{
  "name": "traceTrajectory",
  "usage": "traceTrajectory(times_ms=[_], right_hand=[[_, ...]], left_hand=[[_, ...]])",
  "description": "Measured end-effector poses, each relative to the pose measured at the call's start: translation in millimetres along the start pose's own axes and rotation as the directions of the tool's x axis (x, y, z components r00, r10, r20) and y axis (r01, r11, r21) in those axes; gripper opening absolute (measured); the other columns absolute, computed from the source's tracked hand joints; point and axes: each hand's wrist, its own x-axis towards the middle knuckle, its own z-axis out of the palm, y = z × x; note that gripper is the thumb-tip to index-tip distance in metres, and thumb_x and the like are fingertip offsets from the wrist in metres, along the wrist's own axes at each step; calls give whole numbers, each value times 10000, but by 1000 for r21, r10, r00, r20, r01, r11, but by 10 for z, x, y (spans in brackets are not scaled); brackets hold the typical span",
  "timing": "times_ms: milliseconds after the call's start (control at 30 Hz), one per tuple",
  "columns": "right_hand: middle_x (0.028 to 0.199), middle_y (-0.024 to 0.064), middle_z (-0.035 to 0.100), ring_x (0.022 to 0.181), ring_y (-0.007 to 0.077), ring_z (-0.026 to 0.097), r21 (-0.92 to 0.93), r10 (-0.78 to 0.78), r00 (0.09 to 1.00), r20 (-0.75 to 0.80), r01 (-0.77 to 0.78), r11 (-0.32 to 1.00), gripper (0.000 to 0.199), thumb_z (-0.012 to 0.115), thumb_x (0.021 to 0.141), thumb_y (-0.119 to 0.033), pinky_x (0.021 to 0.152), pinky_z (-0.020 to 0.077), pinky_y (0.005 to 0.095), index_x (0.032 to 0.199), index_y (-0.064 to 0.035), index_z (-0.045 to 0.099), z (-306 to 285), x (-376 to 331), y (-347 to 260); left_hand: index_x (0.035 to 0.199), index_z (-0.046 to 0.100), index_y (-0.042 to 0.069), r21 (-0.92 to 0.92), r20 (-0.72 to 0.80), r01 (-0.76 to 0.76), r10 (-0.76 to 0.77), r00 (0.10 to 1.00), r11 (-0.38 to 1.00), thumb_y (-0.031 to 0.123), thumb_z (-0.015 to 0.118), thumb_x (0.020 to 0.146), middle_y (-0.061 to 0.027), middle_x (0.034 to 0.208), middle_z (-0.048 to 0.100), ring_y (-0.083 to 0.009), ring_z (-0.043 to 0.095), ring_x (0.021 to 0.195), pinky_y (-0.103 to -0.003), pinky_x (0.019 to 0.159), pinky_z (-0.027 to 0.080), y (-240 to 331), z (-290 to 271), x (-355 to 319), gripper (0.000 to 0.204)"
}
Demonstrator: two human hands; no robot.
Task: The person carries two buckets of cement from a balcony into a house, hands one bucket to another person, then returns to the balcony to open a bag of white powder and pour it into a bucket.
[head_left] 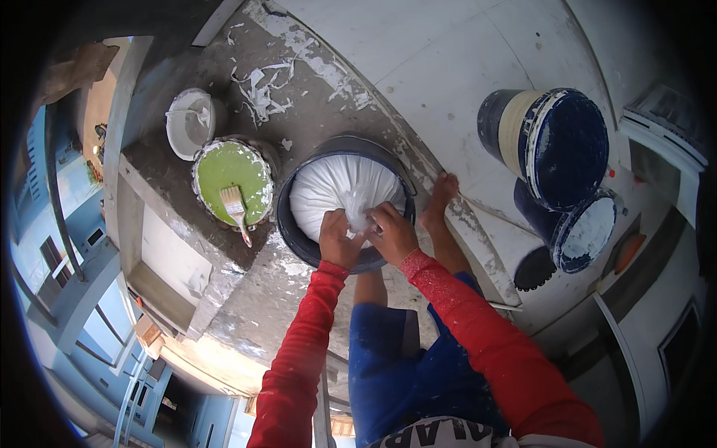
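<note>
A dark bucket (pixel 409 168) stands in front of me, filled by a white plastic bag (pixel 317 187) whose top is gathered into a twisted neck. From the left, my left hand (pixel 340 240) pinches the gathered plastic. Opposite it, my right hand (pixel 393 235) grips the same neck with bent fingers. The two hands nearly meet over the near half of the bag. What lies inside the bag is hidden. To the left of the bucket, a paintbrush (pixel 234 205) with pale bristles rests on a round green lid (pixel 216 175) that is ringed with white smears.
An open white pail (pixel 184 138) sits behind the green lid. White scraps (pixel 263 93) litter the grey floor. At right are a large blue-lidded bucket (pixel 571 149), a second bucket with a white-smeared lid (pixel 588 235) and a dark round lid (pixel 535 269). My bare foot (pixel 439 200) is beside the bagged bucket.
</note>
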Motion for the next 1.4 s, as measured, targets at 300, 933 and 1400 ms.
traceTrajectory(times_ms=[300, 933, 1400], right_hand=[[843, 73, 569, 751, 231, 603, 131, -69, 938, -340, 120, 984, 303, 563, 678, 107, 653, 487, 309, 927, -50, 636, -269, -120, 97], [950, 107, 653, 885, 147, 610, 546, 188, 948, -256, -19, 838, 224, 488, 825, 84, 808, 472, 263, 1001, 26, 614, -1053, -142, 153], [906, 87, 577, 836, 291, 598, 118, -260, 963, -74, 268, 956, 180, 581, 776, -25, 717, 482, 389, 948, -70, 607, -1083, 419, -516]], left_hand=[[972, 627, 28, -310, 210, 130, -65, 975, 942, -41, 616, 688, -114, 905, 661, -251, 655, 841, -316, 720, 499, 172, -251, 121, 293], [930, 570, 46, 7, 95, -5, 4, 995, 1000, -5, 586, 644, -130, 834, 590, -340, 574, 812, -406, 705, 477, 562, -46, 129, 291], [980, 560, -50, -458, -219, 429, -567, 794, 778, 6, 554, 849, -97, 838, 630, -163, 613, 784, -278, 725, 474, 671, -251, -300, 142]])
